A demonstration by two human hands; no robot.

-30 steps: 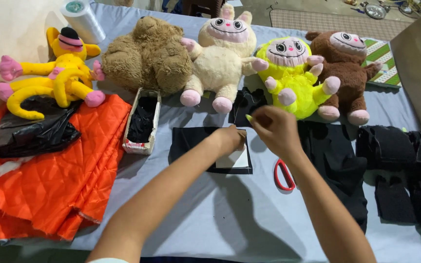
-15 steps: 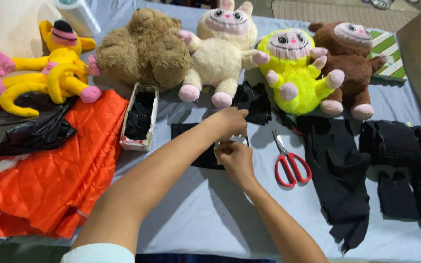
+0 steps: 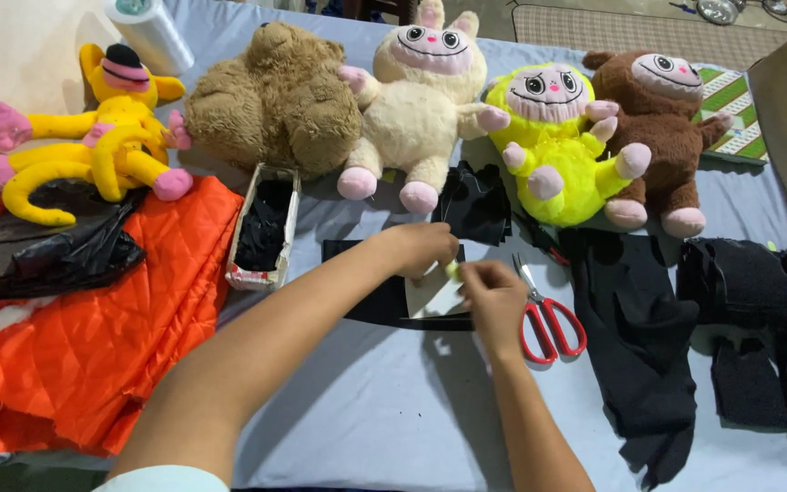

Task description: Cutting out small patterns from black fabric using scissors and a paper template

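Note:
A black fabric piece [image 3: 366, 305] lies flat on the blue-grey table cover [image 3: 366, 410], with a pale card shape [image 3: 434, 296] on top of it. My left hand [image 3: 416, 248] presses down on the card's upper edge. My right hand [image 3: 494, 296] pinches a small yellow-green marker [image 3: 453, 270] at the card's right side, fingers closed around it. Red-handled scissors [image 3: 548, 319] lie just right of my right hand.
Several plush toys line the back: a yellow one [image 3: 93, 137], brown bear [image 3: 275, 100], cream rabbit [image 3: 421, 100], yellow-green one [image 3: 553, 146], brown monkey [image 3: 662, 128]. Orange quilted cloth [image 3: 93, 346] and a black bag [image 3: 47, 251] lie left. A narrow box [image 3: 261, 228] holds black scraps. Black fabric [image 3: 635, 337] is piled right.
My right hand drew back from the black scrap near the toys and came down beside the card. My left hand shifted up onto the card's top edge.

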